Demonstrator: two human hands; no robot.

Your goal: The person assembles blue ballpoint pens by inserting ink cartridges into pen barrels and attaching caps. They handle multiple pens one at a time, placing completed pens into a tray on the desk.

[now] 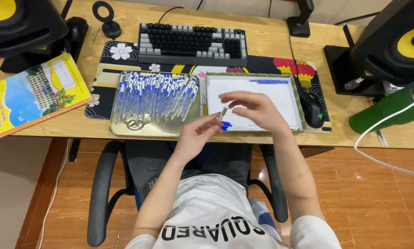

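My left hand (195,136) and my right hand (255,109) meet above the desk's front edge, both pinching a clear-barrelled pen (223,113) with blue parts at its lower end. Just left of the hands a gold metal tray (124,129) holds a row of several blue-and-white pens (154,94). Under my right hand lies a shallow box lid with a white inside (280,97); one blue pen (268,81) rests near its far edge.
A grey and black keyboard (192,44) sits on a patterned desk mat. A black mouse (312,109) lies right of the lid. A yellow book (34,94) is at the left, speakers (400,41) at both back corners, a green bottle (387,108) at the right.
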